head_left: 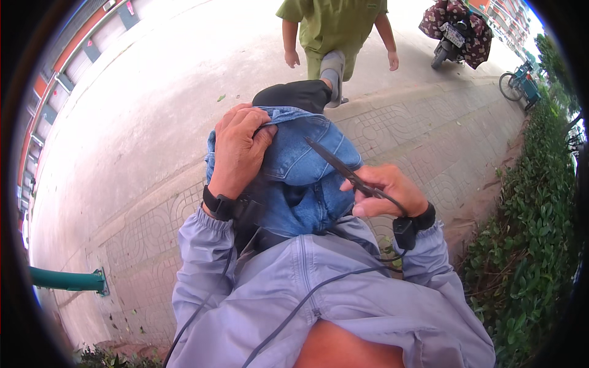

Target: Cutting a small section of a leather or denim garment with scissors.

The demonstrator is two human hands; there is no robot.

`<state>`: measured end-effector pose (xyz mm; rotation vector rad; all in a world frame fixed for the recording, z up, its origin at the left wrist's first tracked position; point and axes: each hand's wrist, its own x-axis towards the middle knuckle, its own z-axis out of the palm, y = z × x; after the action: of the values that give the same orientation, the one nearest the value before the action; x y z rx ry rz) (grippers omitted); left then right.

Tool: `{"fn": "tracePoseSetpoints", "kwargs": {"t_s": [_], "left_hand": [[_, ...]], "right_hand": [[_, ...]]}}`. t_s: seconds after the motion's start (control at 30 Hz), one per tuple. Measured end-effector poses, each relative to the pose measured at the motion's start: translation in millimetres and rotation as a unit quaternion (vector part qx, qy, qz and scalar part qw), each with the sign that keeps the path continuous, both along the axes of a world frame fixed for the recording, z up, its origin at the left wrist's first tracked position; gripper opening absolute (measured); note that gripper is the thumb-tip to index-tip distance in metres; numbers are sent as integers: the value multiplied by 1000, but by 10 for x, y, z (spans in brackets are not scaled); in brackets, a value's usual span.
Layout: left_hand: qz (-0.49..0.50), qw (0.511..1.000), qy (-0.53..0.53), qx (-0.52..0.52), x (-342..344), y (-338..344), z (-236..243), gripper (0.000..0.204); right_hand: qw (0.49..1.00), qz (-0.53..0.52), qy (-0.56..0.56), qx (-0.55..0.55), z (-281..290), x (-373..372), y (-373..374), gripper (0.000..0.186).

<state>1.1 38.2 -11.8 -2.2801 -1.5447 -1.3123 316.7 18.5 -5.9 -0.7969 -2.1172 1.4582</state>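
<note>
Blue denim garment is spread over my lap, with stitched seams and a pocket showing. My left hand is closed on its upper edge at the left, fingers curled over the cloth. In my right hand is a pair of dark metal scissors, held at the handles, blades pointing up and left over the denim. Whether the blades touch the cloth I cannot tell. Both wrists wear black bands with small boxes, and cables run from them across my grey-lilac jacket.
A person in green stands just beyond my black-clad knee. A scooter with a floral cover and a teal bicycle are at the upper right. A hedge borders the pavement at right; a green rail is at lower left.
</note>
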Motion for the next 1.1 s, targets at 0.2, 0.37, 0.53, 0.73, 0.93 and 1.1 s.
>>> {"fn": "tracePoseSetpoints", "kwargs": {"t_s": [0.2, 0.37, 0.53, 0.73, 0.93, 1.1], "left_hand": [[-68, 995, -70, 28, 25, -158, -48, 15], [-91, 989, -89, 73, 46, -353, -140, 15], [-135, 981, -104, 92, 55, -414, -114, 14], [-161, 968, -185, -48, 30, -453, 117, 10], [-202, 897, -310, -242, -48, -429, 273, 21], [-271, 874, -276, -293, -261, -535, 132, 15]], "right_hand": [[997, -10, 65, -45, -13, 167, -34, 41], [984, -65, 130, -100, -53, 230, -75, 42], [983, -109, 111, -99, 66, 145, -73, 40], [988, -144, 51, -32, 83, 42, -11, 38], [989, -140, 8, 35, 77, -13, -11, 39], [984, -173, -24, 46, 40, -69, -26, 46]]}}
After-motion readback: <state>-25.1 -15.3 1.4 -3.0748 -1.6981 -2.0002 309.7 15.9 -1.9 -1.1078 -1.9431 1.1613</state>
